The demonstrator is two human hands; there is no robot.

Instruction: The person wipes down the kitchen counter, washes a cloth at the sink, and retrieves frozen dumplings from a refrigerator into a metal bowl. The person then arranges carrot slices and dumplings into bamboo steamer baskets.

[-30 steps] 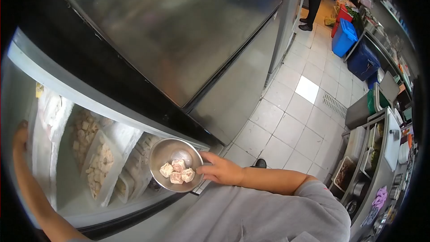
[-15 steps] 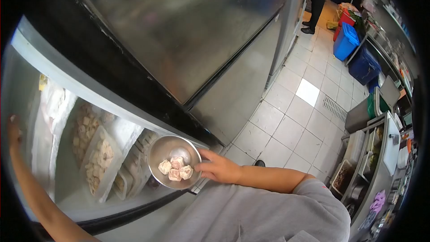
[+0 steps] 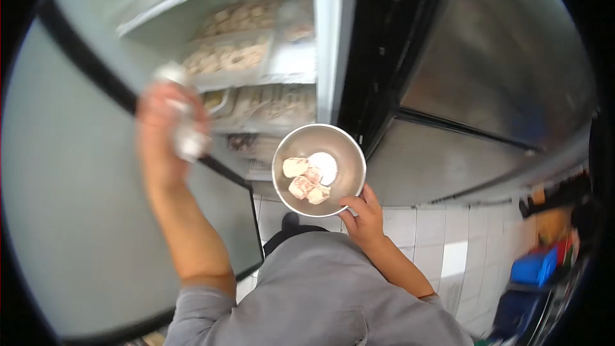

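My right hand (image 3: 364, 219) grips the rim of a round steel bowl (image 3: 351, 154), thumb at the edge and fingers beneath. Several pale, pinkish frozen dumplings (image 3: 301, 186) lie inside, on the bowl's left side. To the left, my left hand (image 3: 168, 122) is smeared by motion. It is closed around white floury pieces that look like dumplings (image 3: 189, 138), and stands in front of the open freezer. Behind it, a clear tray of pale dumplings (image 3: 230, 57) rests on a freezer shelf (image 3: 288, 78).
The freezer door (image 3: 83, 186) stands open on my left. More trays (image 3: 269, 102) fill the lower shelves. A closed steel door (image 3: 493, 57) is at the right. Blue bins (image 3: 535, 266) stand on the tiled floor (image 3: 426, 237) at the far right.
My view has turned toward the open freezer. My left hand, earlier empty-looking at the far left, now holds white pieces before the shelves. The bowl is still in my right hand.
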